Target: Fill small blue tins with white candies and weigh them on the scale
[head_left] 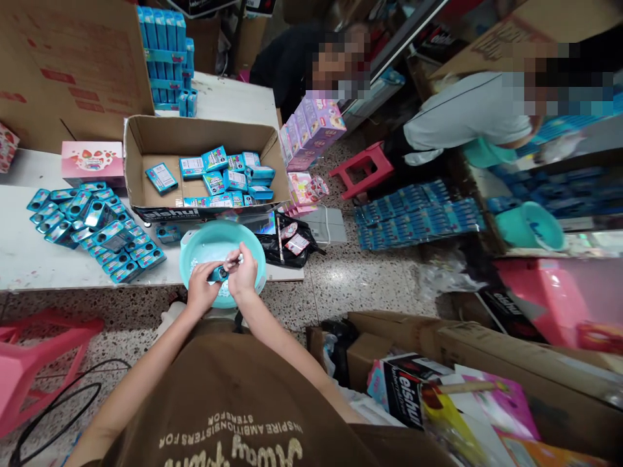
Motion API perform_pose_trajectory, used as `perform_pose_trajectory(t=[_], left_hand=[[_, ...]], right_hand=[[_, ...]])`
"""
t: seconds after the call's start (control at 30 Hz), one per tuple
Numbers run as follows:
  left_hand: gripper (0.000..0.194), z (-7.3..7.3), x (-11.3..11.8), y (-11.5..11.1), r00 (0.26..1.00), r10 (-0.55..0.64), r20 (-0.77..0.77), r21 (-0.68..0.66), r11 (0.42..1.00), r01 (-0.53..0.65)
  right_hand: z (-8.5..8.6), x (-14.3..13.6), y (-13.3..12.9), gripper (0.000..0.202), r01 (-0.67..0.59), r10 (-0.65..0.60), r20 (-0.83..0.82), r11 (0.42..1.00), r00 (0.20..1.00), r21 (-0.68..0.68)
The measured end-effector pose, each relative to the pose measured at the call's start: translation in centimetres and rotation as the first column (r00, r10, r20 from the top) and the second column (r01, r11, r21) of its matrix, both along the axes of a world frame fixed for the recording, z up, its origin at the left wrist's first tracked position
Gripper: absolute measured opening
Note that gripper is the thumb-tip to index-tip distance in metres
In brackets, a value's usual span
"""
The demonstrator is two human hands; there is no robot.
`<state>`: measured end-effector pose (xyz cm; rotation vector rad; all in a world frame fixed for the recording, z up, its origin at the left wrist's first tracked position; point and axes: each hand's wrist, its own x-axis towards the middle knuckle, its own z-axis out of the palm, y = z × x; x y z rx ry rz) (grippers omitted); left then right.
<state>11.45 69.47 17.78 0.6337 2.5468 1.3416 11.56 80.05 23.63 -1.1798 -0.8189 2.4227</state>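
My left hand (202, 283) grips a small blue box (219, 274) over a turquoise basin (189, 241). The dark end of the box faces up, towards my right hand (244, 271). The right fingers are curled together around a few small white pieces (239, 259), close beside the box. More small white pieces (224, 289) lie in the basin below my hands. On the white table (29, 259) to the left, many blue boxes with dark round openings (111, 235) are heaped. Behind the basin, an open cardboard carton (139, 146) contains several blue boxes (214, 183).
A pink strawberry-print box (92, 162) stands left of the carton. Purple boxes (316, 130) and a black plastic bag (304, 237) are at the right table end. Pink stools (363, 170) stand on the floor. Two people, one in a grey shirt (462, 110), are beyond.
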Motion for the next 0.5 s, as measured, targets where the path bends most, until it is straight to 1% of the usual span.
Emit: perform_pose_trajectory(t=[0.07, 0.13, 0.2, 0.23, 0.3, 0.37, 0.43, 0.5], left_hand=[[0.037, -0.1, -0.5, -0.3, 0.999, 0.008, 0.048, 0.007, 1.000, -0.008], [0.036, -0.2, -0.7, -1.0, 0.992, 0.042, 0.120, 0.027, 0.999, -0.046], [0.038, -0.2, -0.7, -2.2, 0.984, 0.063, 0.169, 0.050, 0.996, -0.072], [0.038, -0.2, -0.7, -3.0, 0.982, 0.077, 0.175, 0.059, 0.994, -0.089], [0.039, -0.1, -0.9, -5.2, 0.977, 0.147, 0.153, 0.053, 0.986, -0.157], [0.037, -0.2, -1.6, -8.0, 0.960, 0.274, 0.062, 0.018, 0.961, -0.275], [0.036, -0.5, -2.8, -11.3, 0.906, 0.417, -0.075, -0.017, 0.908, -0.419], [0.040, -0.9, -4.3, -14.7, 0.828, 0.532, -0.176, -0.033, 0.838, -0.545]], right_hand=[[0.3, -0.1, 0.7, 0.038, 0.031, -0.033, -0.026, 0.998, 0.999, -0.056], [0.4, -0.1, 1.9, 0.039, 0.080, -0.084, -0.048, 0.994, 0.995, -0.077], [-0.1, 0.3, 3.2, 0.040, 0.126, -0.129, -0.037, 0.989, 0.991, -0.079], [-0.6, 0.6, 3.8, 0.039, 0.133, -0.134, -0.013, 0.988, 0.991, -0.084], [-2.1, 1.3, 4.5, 0.037, 0.115, -0.108, 0.070, 0.987, 0.992, -0.114], [-4.3, 2.1, 4.6, 0.032, 0.080, -0.053, 0.172, 0.984, 0.984, -0.158], [-6.6, 2.9, 4.0, 0.029, 0.026, 0.029, 0.255, 0.977, 0.966, -0.210], [-8.7, 3.6, 3.1, 0.027, -0.036, 0.119, 0.311, 0.965, 0.943, -0.259]])
